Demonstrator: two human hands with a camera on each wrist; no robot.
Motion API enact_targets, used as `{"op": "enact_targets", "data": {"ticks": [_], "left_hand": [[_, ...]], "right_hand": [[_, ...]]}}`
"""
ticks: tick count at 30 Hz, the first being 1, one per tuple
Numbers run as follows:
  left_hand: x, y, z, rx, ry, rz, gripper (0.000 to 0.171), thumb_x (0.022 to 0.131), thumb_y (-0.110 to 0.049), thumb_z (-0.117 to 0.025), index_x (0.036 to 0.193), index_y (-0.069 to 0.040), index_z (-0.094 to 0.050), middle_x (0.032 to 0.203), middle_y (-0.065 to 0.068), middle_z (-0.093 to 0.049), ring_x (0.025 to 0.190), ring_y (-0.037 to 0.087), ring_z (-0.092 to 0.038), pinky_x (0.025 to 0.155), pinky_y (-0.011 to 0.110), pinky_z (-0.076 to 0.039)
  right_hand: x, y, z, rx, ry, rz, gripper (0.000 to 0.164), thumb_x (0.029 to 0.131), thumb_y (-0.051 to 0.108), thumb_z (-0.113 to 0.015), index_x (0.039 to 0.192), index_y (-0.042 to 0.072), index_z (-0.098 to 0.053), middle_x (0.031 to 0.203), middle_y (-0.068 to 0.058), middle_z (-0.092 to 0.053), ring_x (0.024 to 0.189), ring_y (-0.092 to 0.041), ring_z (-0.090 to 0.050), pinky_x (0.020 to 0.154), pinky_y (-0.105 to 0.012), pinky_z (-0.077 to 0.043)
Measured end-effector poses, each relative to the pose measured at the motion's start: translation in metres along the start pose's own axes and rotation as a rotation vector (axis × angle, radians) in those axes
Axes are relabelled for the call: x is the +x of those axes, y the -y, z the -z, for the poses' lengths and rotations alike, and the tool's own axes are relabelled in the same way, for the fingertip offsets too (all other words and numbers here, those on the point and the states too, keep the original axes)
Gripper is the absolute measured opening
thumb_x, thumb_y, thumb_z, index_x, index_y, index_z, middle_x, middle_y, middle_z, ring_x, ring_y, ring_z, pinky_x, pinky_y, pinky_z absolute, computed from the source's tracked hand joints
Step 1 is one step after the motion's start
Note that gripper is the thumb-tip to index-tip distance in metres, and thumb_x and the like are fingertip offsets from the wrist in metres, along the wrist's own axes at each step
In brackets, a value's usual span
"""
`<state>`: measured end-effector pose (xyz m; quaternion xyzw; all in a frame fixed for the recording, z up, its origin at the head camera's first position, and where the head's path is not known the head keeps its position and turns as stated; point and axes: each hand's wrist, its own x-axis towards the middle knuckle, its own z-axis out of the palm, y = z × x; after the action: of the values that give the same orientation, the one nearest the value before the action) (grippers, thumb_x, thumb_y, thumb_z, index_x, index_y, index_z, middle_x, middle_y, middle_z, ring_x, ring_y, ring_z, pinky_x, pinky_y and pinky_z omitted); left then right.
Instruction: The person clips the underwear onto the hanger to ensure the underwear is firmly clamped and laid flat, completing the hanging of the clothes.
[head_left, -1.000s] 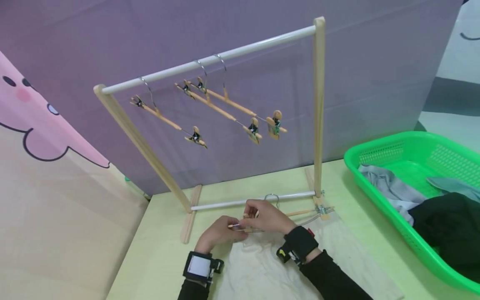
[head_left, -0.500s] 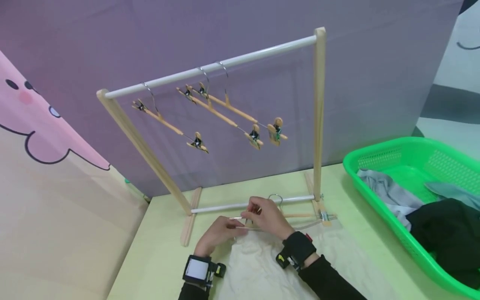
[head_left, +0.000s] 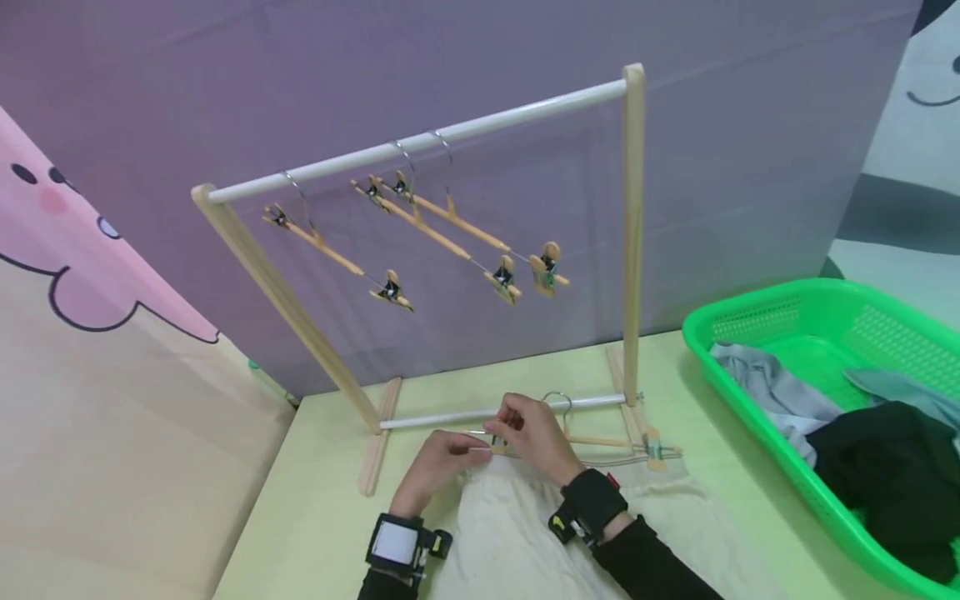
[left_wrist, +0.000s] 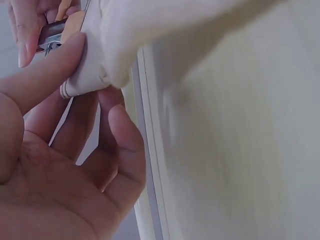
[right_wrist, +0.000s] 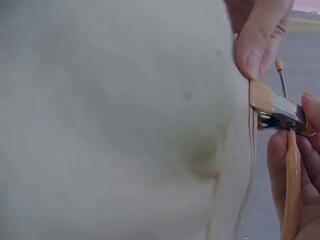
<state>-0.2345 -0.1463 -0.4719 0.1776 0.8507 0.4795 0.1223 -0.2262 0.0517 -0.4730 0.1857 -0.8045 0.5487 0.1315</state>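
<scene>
On the table (head_left: 315, 508), the waistband (right_wrist: 236, 155) of the cream garment (head_left: 525, 533) is pinched at one end by the left hand (head_left: 438, 467). The wooden hanger's (head_left: 596, 441) metal-and-wood clip (right_wrist: 282, 107) is gripped there by the right hand (head_left: 536, 433). Since a second ago, the waistband has been drawn straighter along the hanger.

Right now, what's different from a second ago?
The hanger on the table has slid a little right, and its right clip has come toward the front. The right hand holds the left clip and the left hand pinches the cream cloth; I see nothing let go. The rack, its three hangers and the clothes in the green basket stayed put.
</scene>
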Motion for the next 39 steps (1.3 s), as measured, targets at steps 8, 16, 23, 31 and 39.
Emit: {"op": "enact_targets", "data": {"ticks": [8,16,23,31,39], "left_hand": [[0.001,-0.002,0.001,0.015,-0.009,0.003,0.022,0.092,-0.026,-0.071,0.103,-0.008,-0.077,0.107,0.008,-0.075,0.092,0.015,-0.065,0.08,0.033,-0.049],[-0.002,0.002,-0.003,-0.189,-0.061,0.054,0.027,0.092,-0.028,-0.072,0.103,-0.003,-0.077,0.105,0.009,-0.075,0.097,0.014,-0.066,0.087,0.033,-0.049],[0.0,-0.001,-0.005,-0.225,-0.06,0.058,0.028,0.092,-0.026,-0.071,0.108,-0.003,-0.075,0.105,0.01,-0.075,0.096,0.013,-0.066,0.087,0.033,-0.05],[0.004,-0.001,-0.005,-0.219,-0.021,0.073,0.031,0.092,-0.032,-0.071,0.108,-0.006,-0.075,0.103,0.006,-0.075,0.094,0.014,-0.064,0.084,0.032,-0.05],[0.002,-0.003,-0.004,-0.214,-0.01,0.076,0.029,0.093,-0.026,-0.071,0.107,-0.002,-0.072,0.098,0.007,-0.07,0.087,0.016,-0.06,0.08,0.031,-0.049]], "right_hand": [[-0.001,0.003,0.001,-0.009,0.023,-0.023,0.022,0.09,0.016,-0.074,0.076,0.013,-0.057,0.069,0.005,-0.06,0.059,-0.005,-0.052,0.053,-0.02,-0.041],[-0.003,0.001,0.002,-0.002,0.054,-0.039,0.019,0.091,0.019,-0.074,0.081,0.013,-0.059,0.074,0.004,-0.061,0.065,-0.006,-0.056,0.059,-0.022,-0.048],[-0.002,-0.001,0.006,-0.018,0.086,-0.044,0.018,0.092,0.024,-0.073,0.085,0.014,-0.06,0.078,0.006,-0.062,0.07,-0.005,-0.058,0.064,-0.023,-0.051],[0.001,0.008,0.025,-0.077,0.243,-0.107,0.029,0.094,0.038,-0.067,0.104,0.011,-0.065,0.097,0.0,-0.065,0.091,-0.015,-0.062,0.079,-0.032,-0.053],[-0.01,0.024,0.1,-0.404,0.368,-0.083,0.027,0.095,0.03,-0.068,0.107,0.007,-0.066,0.104,-0.006,-0.066,0.101,-0.027,-0.061,0.086,-0.041,-0.051]]}}
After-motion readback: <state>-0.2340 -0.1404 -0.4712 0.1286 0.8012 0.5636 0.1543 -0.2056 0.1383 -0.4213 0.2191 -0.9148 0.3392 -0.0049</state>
